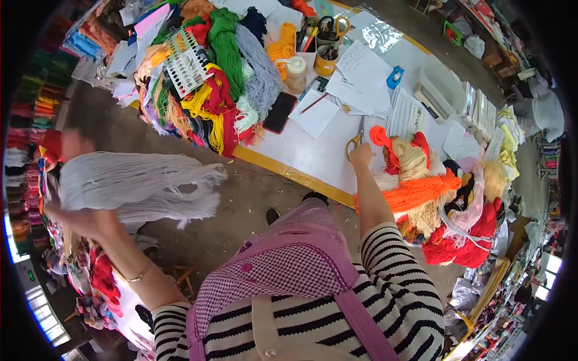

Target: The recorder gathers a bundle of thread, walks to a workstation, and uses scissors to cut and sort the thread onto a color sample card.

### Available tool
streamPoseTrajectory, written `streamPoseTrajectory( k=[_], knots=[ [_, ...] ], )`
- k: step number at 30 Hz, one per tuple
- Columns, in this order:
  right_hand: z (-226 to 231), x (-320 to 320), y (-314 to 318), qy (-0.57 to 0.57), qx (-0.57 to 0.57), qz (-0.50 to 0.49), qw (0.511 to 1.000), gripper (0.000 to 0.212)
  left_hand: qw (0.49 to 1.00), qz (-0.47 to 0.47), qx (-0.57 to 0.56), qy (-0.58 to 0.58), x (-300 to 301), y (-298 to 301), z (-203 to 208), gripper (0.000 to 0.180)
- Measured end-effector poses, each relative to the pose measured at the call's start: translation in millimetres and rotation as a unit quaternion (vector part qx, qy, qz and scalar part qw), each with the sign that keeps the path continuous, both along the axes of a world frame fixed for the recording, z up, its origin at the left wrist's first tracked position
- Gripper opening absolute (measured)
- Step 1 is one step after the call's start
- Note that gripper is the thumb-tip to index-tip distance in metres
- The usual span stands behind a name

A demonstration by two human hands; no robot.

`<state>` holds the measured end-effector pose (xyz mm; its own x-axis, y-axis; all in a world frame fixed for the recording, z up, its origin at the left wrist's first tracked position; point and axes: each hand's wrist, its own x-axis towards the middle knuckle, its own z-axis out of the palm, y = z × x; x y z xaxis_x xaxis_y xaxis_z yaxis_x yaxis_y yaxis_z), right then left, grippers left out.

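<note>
My left hand [90, 221], smeared by motion, is raised at the left and closed on a hank of pale white yarn [141, 180]. The hank stretches to the right over the floor, its loose strands fraying at the far end. Part of my fingers is hidden behind it. At the table's near edge, my right hand [362, 155] grips scissors [353, 145] by their yellow handle. The blades point away from me over the white tabletop [328, 153]. Just right of that hand lie orange yarn hanks [418, 192] and a cream yarn hank [412, 161].
A heap of multicoloured yarn with a shade card [188, 63] covers the table's left part. Behind are a phone [280, 112], a lidded jar [295, 75], pen holders [326, 60], papers [361, 78] and a blue tape dispenser [395, 77]. Red yarn [463, 240] hangs at the right.
</note>
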<state>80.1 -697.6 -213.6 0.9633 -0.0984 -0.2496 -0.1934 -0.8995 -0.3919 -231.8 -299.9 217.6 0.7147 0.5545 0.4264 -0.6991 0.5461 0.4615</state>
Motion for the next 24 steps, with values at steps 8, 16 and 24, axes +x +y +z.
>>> streamPoseTrajectory(
  k=[8,16,24],
  knots=[
    [49,-7,11,-0.128,0.076,0.195,0.970,0.021,0.986,-0.032,-0.071,0.149,54,-75,-56,0.098],
    [281,-132,151,0.131,0.572,0.429,0.687,0.035,0.720,0.045,0.625,0.299,77,-104,-80,0.095],
    [343,-185,132,0.289,0.617,0.272,0.679,0.038,0.869,-0.216,0.376,0.240,73,-116,-100,0.101]
  ],
)
